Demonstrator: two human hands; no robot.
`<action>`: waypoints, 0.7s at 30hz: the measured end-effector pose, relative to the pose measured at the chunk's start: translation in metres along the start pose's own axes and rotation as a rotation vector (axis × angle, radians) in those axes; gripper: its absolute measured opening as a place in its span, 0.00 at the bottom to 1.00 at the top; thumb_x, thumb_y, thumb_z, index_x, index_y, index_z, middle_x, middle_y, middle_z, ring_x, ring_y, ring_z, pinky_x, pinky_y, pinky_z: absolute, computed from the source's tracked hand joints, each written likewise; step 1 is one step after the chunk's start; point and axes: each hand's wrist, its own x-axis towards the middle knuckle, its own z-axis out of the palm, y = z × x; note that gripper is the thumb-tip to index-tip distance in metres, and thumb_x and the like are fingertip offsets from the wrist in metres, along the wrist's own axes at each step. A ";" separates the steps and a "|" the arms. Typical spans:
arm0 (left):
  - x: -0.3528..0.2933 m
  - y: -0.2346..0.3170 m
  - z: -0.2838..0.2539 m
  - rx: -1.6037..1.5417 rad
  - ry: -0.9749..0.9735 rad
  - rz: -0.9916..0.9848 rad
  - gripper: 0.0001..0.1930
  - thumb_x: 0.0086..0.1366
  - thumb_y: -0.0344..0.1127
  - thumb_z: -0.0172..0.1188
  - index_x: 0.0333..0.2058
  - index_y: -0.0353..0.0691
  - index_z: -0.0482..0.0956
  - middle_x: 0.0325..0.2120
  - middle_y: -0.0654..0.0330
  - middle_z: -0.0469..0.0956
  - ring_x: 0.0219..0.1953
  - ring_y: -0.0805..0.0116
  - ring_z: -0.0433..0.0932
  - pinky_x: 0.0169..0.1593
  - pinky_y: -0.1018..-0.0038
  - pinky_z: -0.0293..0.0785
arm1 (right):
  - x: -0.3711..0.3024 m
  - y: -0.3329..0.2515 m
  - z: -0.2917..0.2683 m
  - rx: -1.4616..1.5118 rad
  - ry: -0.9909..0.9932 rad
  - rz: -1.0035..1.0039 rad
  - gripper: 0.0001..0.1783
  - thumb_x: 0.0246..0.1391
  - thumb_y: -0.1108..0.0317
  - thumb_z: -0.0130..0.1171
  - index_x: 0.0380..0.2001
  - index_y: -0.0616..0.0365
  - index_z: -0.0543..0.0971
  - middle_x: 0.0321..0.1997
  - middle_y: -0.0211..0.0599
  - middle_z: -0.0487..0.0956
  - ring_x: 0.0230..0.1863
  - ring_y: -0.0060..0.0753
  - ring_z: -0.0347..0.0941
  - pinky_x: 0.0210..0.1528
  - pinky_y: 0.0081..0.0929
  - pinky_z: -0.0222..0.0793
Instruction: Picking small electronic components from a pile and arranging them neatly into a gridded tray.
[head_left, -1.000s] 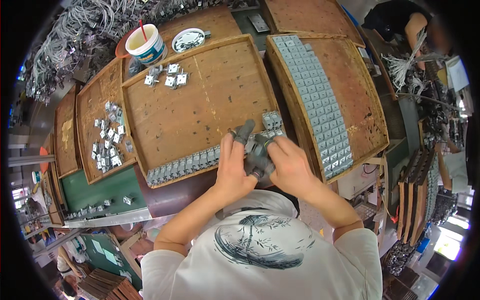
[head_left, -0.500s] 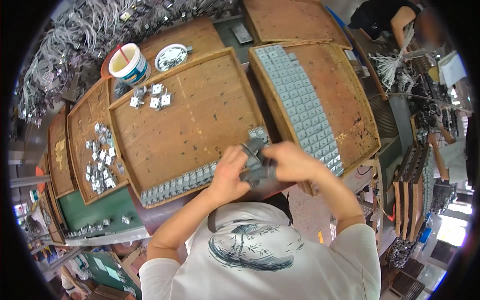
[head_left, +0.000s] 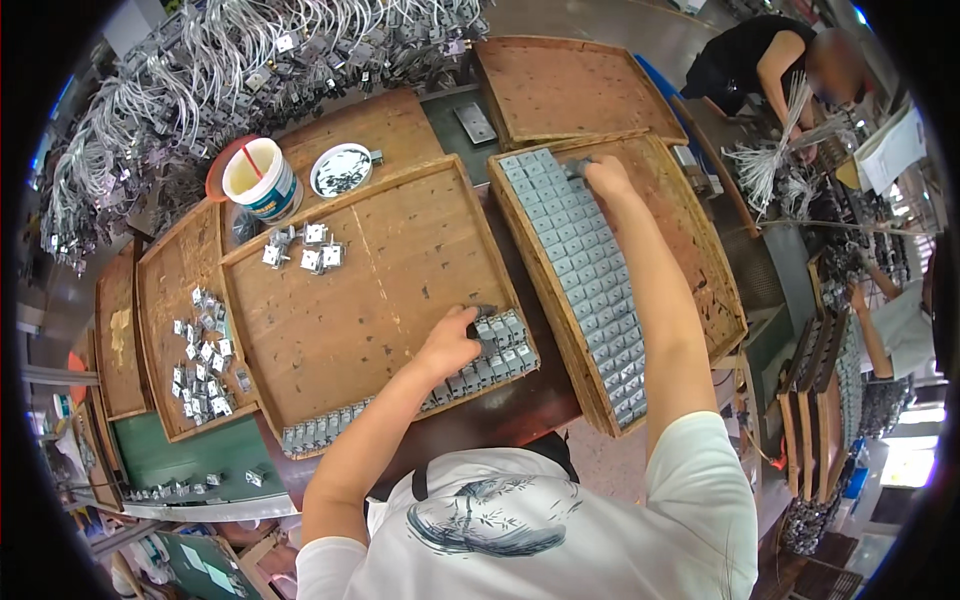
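Note:
My right hand [head_left: 610, 180] is stretched out to the far part of the right wooden tray [head_left: 690, 225]. Its fingers close on a small grey metal block [head_left: 577, 168] beside the far end of the packed rows of grey blocks [head_left: 575, 250]. Over the near right corner of the middle tray [head_left: 340, 260] is my left hand [head_left: 452, 345]. Thumb and fingers there pinch a small grey metal part [head_left: 484, 313], partly hidden by the hand. Just beside it stand rows of similar metal parts [head_left: 505, 340] along the tray's near edge.
Several loose metal parts [head_left: 318, 250] lie in the middle tray's far left. More are heaped in the left tray [head_left: 205, 360]. Behind stand a white tub [head_left: 262, 180] and a round dish [head_left: 342, 170]. Bundled wires [head_left: 200, 120] fill the far left. A co-worker [head_left: 760, 65] works at far right.
My hands were together over the middle tray's near right corner, handling dark grey parts. My right hand has moved far into the right tray; my left stays near the rows. The view has shifted.

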 end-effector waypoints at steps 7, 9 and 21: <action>-0.072 -0.013 -0.023 -0.138 0.236 0.162 0.28 0.51 0.14 0.54 0.53 0.36 0.72 0.45 0.55 0.66 0.46 0.64 0.71 0.46 0.74 0.72 | -0.088 -0.050 -0.016 0.850 -0.144 -0.103 0.13 0.61 0.66 0.53 0.44 0.64 0.77 0.38 0.40 0.80 0.32 0.30 0.76 0.31 0.25 0.69; -0.109 -0.030 -0.037 -0.281 0.500 0.295 0.23 0.56 0.15 0.55 0.51 0.36 0.74 0.42 0.58 0.67 0.43 0.66 0.72 0.43 0.76 0.72 | -0.127 -0.067 -0.017 0.897 -0.225 -0.100 0.14 0.62 0.65 0.53 0.45 0.62 0.76 0.39 0.39 0.80 0.33 0.30 0.76 0.31 0.25 0.69; -0.299 -0.115 -0.139 0.496 1.121 -0.869 0.19 0.58 0.41 0.56 0.48 0.45 0.73 0.33 0.44 0.81 0.39 0.43 0.79 0.40 0.50 0.72 | -0.279 -0.057 0.067 1.139 -0.727 -0.080 0.19 0.63 0.68 0.54 0.56 0.63 0.71 0.45 0.39 0.80 0.43 0.30 0.78 0.36 0.24 0.77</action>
